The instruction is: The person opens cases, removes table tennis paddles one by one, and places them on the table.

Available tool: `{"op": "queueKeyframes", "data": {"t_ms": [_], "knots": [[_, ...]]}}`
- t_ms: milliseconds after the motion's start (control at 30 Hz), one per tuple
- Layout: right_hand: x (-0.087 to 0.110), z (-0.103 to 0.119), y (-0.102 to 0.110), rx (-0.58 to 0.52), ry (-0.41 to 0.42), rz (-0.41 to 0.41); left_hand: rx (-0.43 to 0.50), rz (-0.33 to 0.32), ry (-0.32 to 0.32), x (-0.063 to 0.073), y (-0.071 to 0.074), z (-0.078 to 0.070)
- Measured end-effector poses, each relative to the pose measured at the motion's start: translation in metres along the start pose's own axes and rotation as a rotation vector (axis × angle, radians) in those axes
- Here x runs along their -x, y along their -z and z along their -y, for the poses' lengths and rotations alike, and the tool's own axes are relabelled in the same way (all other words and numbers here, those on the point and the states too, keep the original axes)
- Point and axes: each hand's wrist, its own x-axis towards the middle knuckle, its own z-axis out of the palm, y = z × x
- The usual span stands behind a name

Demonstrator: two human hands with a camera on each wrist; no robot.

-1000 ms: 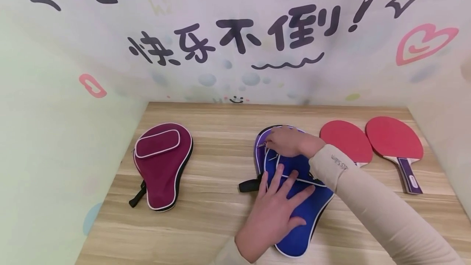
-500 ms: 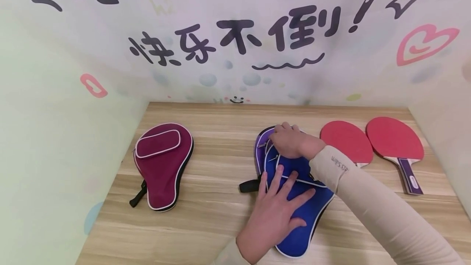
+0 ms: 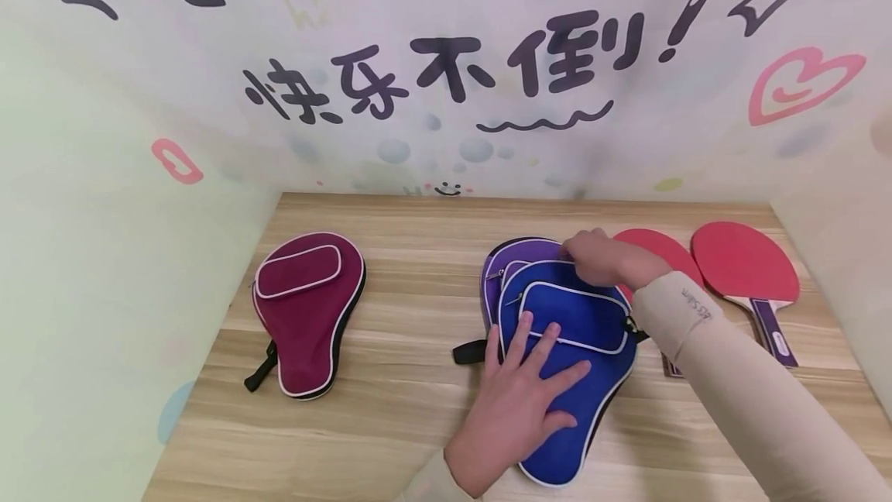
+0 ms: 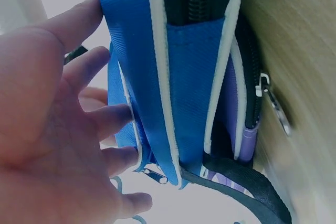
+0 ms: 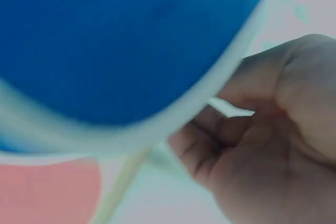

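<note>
A blue table tennis paddle case with white piping lies on top of a purple paddle case, whose left and upper edges stick out. Spread over the lower part of the blue case is my left hand, fingers straight, near the front pocket. My right hand is at the upper right edge of the blue case, fingers curled in a pinch at its zipped rim; the zipper pull is hidden. In the right wrist view the curled fingers sit right at the white piping.
A maroon paddle case with a black strap lies on the left. Two red paddles lie at the right, one fully visible, the other partly behind my right arm. A black strap sticks out left of the stacked cases.
My right hand has slid right along the top edge of the blue case, uncovering its pocket and upper left rim. My left hand has stayed nearly still on the case.
</note>
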Motion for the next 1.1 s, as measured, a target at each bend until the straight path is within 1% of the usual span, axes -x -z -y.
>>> {"op": "queueKeyframes", "data": {"t_ms": [67, 133, 300, 400, 467, 533, 600, 700, 800, 867, 967, 1033, 1100], "knots": [[0.003, -0.008, -0.002, -0.083, 0.004, -0.003, 0.006, 0.005, 0.002, 0.000, 0.000, 0.000], [0.007, -0.014, -0.003, -0.141, 0.008, -0.009, 0.013, 0.004, 0.003, 0.000, -0.001, 0.001], [0.012, -0.026, -0.006, -0.161, 0.016, -0.028, 0.028, -0.006, 0.015, 0.001, -0.001, 0.001], [0.019, -0.036, -0.007, -0.167, 0.008, -0.037, 0.037, 0.002, 0.025, 0.002, 0.000, 0.002], [0.025, -0.042, -0.010, -0.171, -0.008, -0.058, 0.048, 0.013, 0.029, 0.002, 0.000, 0.001], [0.031, -0.048, -0.015, -0.174, -0.021, -0.103, 0.058, 0.024, 0.034, 0.002, 0.000, 0.001], [0.037, -0.054, -0.023, -0.166, -0.029, -0.167, 0.067, 0.032, 0.040, 0.002, 0.000, 0.001], [0.050, -0.064, -0.038, -0.161, -0.045, -0.260, 0.065, 0.034, 0.029, 0.001, 0.000, 0.001], [0.066, -0.072, -0.054, -0.148, -0.055, -0.324, 0.062, 0.026, 0.013, 0.001, -0.001, 0.002], [0.078, -0.075, -0.064, -0.133, -0.042, -0.372, 0.066, 0.023, 0.005, 0.001, -0.002, 0.003], [0.095, -0.076, -0.080, -0.109, 0.005, -0.464, 0.074, 0.023, 0.004, 0.002, -0.003, 0.003], [0.104, -0.075, -0.091, -0.080, 0.040, -0.530, 0.083, 0.029, 0.007, 0.002, -0.003, 0.004], [0.112, -0.071, -0.100, -0.053, 0.052, -0.577, 0.093, 0.037, 0.013, 0.002, -0.003, 0.004]]}}
